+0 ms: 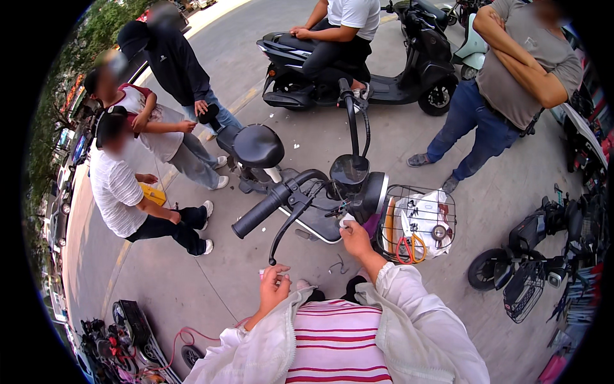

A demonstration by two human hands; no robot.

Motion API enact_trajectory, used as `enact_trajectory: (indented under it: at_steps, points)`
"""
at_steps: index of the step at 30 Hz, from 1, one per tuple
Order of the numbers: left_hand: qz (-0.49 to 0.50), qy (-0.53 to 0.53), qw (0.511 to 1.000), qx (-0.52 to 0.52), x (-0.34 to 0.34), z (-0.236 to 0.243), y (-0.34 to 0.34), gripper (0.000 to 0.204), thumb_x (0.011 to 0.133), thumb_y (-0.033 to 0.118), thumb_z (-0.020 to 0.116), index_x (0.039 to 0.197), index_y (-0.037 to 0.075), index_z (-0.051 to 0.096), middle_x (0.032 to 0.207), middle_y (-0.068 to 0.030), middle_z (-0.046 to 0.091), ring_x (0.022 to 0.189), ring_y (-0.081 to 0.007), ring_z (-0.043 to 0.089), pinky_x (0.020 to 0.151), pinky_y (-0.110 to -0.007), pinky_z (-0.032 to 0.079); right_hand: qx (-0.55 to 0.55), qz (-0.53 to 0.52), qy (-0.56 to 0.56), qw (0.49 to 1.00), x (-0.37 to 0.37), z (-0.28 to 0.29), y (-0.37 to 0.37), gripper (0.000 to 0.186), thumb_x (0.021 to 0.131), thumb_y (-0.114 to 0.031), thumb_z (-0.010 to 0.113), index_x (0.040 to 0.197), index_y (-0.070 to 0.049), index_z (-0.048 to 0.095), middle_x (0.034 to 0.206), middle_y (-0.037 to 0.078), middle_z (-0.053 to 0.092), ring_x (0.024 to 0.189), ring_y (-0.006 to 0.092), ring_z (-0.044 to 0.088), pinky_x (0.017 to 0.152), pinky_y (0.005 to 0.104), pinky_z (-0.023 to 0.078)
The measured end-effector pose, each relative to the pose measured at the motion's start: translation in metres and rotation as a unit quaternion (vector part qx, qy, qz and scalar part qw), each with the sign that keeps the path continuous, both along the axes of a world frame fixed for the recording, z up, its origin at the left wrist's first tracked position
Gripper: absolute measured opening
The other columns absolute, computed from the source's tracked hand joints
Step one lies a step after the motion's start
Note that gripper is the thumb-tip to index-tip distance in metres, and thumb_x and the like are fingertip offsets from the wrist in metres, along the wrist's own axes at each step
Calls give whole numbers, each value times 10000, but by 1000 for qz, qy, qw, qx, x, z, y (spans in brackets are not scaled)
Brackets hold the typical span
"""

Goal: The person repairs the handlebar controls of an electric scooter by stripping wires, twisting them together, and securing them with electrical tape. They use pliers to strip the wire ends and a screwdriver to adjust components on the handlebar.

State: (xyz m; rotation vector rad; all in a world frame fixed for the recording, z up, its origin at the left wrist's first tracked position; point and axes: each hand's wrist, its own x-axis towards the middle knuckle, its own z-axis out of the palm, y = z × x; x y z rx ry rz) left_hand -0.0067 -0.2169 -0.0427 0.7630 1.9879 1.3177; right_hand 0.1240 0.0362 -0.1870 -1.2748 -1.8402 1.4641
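An electric scooter stands before me, with its black handlebar grip (257, 215), brake lever (286, 234) and round mirror (350, 170) on the near side. My right hand (357, 238) is closed on a small white piece (346, 220), perhaps cloth or paper. It is beside the black headlight housing (369, 198), where thin wires show. My left hand (274, 288) is just below the brake lever's tip, apart from it, with fingers curled. Something small, pinkish-white, shows at its fingertips, too small to name.
A wire basket (455, 221) on the scooter's front holds red-handled and yellow-handled tools (417, 248), a tape roll (439, 232) and a white bag. Several people stand at left and right; one sits on a black scooter (409, 83). More bikes (534, 256) stand at right.
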Motion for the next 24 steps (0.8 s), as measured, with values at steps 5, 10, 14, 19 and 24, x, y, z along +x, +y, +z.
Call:
enact_trajectory:
  at_steps: [5, 10, 14, 19, 24]
  points:
    - [21, -37, 999, 3, -42, -40, -106, 136, 948, 18, 615, 1080, 13, 648, 1114, -68, 558, 756, -100, 620, 668, -233, 522, -290, -166, 33, 942, -65, -14, 6, 289, 957, -301, 650, 1106, -53, 659, 768, 38, 628, 579, 135, 563, 415, 308, 378]
    - [21, 24, 999, 24, -117, -100, -217, 133, 944, 64, 667, 1072, 29, 654, 1096, -75, 602, 815, -101, 646, 700, -230, 531, -241, -366, -38, 898, -101, -119, 49, 444, 896, -420, 715, 984, 15, 700, 858, 175, 720, 734, 327, 704, 626, 441, 534]
    - [83, -73, 994, -4, -157, -85, -280, 181, 941, 92, 690, 1113, 59, 641, 984, -50, 674, 808, -99, 648, 703, -235, 534, -111, -348, -189, 911, -116, -147, 51, 510, 873, -487, 661, 1007, -2, 740, 1029, 235, 720, 999, 395, 691, 816, 455, 536]
    - [34, -190, 980, -56, -217, -71, -263, 208, 944, 99, 690, 1143, 72, 636, 917, -31, 682, 788, -80, 631, 698, -230, 517, -68, -308, -172, 933, -113, -165, 45, 372, 822, -355, 697, 949, -7, 733, 977, 209, 726, 958, 377, 697, 795, 422, 533]
    - [-31, -77, 995, -52, -275, -83, -192, 164, 942, 107, 688, 1096, 59, 658, 909, -20, 646, 744, -71, 605, 669, -237, 501, 13, -244, -213, 946, -93, -156, 18, 239, 817, -236, 720, 903, -16, 686, 877, 148, 699, 844, 299, 668, 702, 373, 502]
